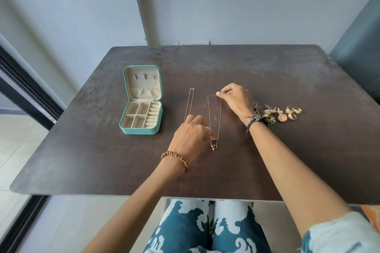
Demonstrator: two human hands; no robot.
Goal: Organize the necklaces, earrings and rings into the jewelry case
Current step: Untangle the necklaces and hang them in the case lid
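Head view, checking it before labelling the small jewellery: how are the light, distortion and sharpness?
Head view: soft, even daylight, faint shadows under both hands; pale sheen on the far part of the dark brown table; wide-angle bending bows the table edges; the open teal jewelry case is sharp, but the two thin gold chain necklaces are hairline-thin and the small gold rings lack detail.

The open jewelry case sits on the left part of the surface, with its lid standing up behind its tray. Two necklaces lie stretched out side by side in the middle, just right of the case. The earrings and rings sit in a small bunch on the right, rings farthest right.
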